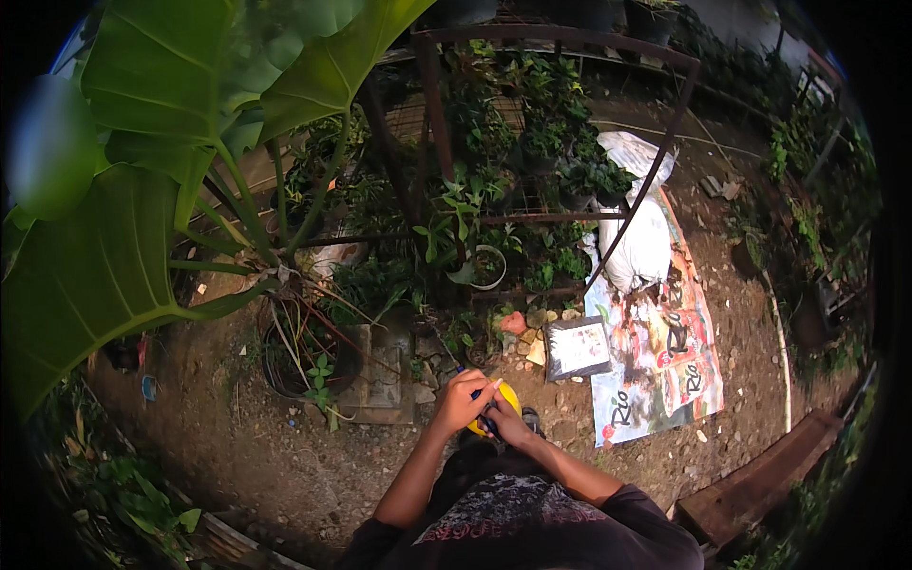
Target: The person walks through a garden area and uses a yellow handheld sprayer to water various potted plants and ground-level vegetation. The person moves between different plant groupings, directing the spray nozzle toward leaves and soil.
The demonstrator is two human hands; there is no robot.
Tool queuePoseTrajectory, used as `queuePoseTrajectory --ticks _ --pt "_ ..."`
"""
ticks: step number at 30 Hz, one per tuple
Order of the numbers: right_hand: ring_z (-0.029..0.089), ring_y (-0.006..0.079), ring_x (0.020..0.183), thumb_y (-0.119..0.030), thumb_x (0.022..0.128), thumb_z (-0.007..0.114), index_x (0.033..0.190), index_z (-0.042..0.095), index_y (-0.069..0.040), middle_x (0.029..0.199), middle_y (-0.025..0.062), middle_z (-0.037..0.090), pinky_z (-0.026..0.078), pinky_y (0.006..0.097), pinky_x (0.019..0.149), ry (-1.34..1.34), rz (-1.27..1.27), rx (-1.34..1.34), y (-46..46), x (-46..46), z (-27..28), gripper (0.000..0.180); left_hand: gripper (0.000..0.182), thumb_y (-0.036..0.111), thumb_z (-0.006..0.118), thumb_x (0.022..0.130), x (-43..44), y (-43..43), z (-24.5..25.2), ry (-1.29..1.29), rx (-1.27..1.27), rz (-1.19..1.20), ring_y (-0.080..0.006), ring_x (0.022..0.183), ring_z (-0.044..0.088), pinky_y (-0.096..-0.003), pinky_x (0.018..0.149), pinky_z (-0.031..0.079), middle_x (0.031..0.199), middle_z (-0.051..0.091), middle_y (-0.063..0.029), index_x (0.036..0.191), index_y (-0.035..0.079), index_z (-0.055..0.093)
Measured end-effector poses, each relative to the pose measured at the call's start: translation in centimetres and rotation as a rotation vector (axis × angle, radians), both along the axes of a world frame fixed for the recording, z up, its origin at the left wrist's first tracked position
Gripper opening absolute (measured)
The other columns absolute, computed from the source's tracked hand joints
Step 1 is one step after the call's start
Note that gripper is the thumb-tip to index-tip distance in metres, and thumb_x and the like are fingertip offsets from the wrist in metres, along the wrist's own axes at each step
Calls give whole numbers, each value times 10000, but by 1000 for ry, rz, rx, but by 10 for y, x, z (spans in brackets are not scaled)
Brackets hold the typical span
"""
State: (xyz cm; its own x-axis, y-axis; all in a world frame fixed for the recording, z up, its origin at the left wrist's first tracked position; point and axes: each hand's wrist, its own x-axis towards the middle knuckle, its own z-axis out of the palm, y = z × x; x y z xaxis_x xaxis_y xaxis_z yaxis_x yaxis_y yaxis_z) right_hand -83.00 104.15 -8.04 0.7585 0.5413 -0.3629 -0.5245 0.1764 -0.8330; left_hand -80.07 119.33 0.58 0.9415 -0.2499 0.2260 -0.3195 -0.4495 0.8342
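My left hand (463,400) and my right hand (504,420) are close together in front of my body, at the lower middle of the view. Between and beneath them is a round yellow container (507,396), partly covered by the hands. Dark blue parts show at the fingers of both hands, and a thin dark rod or tube leads up and away from the left hand. My right hand is closed around a dark blue piece, perhaps a handle. The left hand's fingers curl around a blue part. Exactly how these parts join the yellow container is hidden.
A large-leaved plant in a black pot (274,370) stands left, beside concrete blocks (377,385). A rusty metal frame (527,217) surrounds potted plants ahead. Right lie a printed tarp (641,385), a white sack (634,246) and a black labelled bag (577,348). A wooden beam (762,474) is lower right.
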Motion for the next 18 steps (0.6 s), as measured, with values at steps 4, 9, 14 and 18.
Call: queuePoseTrajectory --ticks 4,9,14,18 --pt "523 105 602 -137 1025 433 1480 237 -119 797 26 535 429 246 495 64 -121 -29 12 -5 4 496 193 209 695 926 3 -1 -6 -17 53 12 -255 805 632 -358 721 495 898 629 -104 919 16 698" --pt "522 92 600 -123 996 440 1472 272 -126 796 22 535 416 239 476 141 -8 -84 -8 -4 2 505 215 223 702 909 3 -7 -12 167 90 -22 -306 860 642 -381 774 506 954 630 -117 985 24 670" --pt "496 102 558 -175 1033 408 1428 346 -111 702 20 519 409 230 492 89 -616 -104 4 -39 24 405 257 230 680 916 3 -33 -15 156 -21 -191 -319 961 634 -385 843 502 1040 623 -131 1072 29 646" --pt "494 90 554 -303 1090 369 1237 412 -108 713 5 521 390 230 466 72 -589 -161 -37 -50 26 247 244 235 674 919 2 -69 -4 206 0 -354 -309 926 627 -376 821 498 1014 599 -115 1085 59 647"
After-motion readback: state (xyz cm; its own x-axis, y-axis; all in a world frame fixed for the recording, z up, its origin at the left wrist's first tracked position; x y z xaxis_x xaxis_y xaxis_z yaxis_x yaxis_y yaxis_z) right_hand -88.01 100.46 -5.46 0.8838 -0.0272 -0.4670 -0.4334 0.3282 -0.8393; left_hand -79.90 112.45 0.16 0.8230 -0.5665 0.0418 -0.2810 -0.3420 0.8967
